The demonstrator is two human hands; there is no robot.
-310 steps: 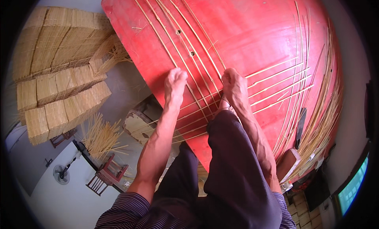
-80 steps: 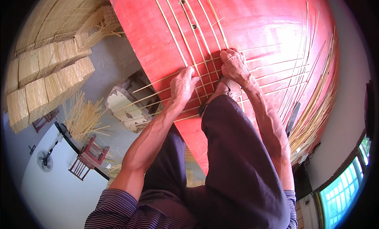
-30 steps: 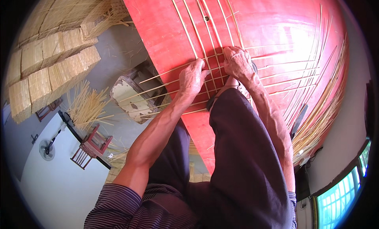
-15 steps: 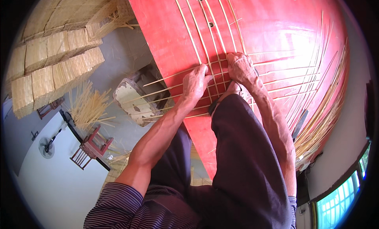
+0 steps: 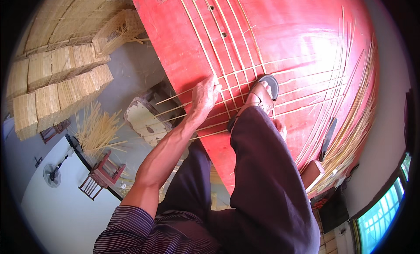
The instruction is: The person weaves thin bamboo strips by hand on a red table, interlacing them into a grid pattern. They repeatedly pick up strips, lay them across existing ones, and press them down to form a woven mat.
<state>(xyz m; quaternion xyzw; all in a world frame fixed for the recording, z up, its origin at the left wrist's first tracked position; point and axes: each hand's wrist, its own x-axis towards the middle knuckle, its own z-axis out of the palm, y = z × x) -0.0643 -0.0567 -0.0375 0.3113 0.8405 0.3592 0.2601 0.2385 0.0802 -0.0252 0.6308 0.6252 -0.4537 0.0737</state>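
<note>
On the red board (image 5: 183, 44), thin pale bamboo strips (image 5: 227, 63) cross one another in an open lattice. My left hand (image 5: 204, 96) is at the lattice's left side, with thumb and fingers closed on a bamboo strip near a crossing. My sandalled foot (image 5: 261, 96) presses on the strips just right of it. A small part of what looks like my right hand (image 5: 282, 129) shows beyond my trouser leg (image 5: 267, 153). The leg hides the rest of that hand and its forearm, so its fingers cannot be made out.
A long bundle of strips (image 5: 361, 127) lies along the board's right edge, beside a dark blade (image 5: 328, 138) and a reddish-brown block (image 5: 312, 175). To the left are stacked woven bamboo pieces (image 5: 48, 103), loose strips (image 5: 98, 129), a worn pale stool (image 5: 144, 118) and a wooden chair (image 5: 103, 171).
My right hand has left the lattice and dropped back toward me behind the leg, uncovering the sandal. The left hand stays at the left side; the whole view has shifted slightly.
</note>
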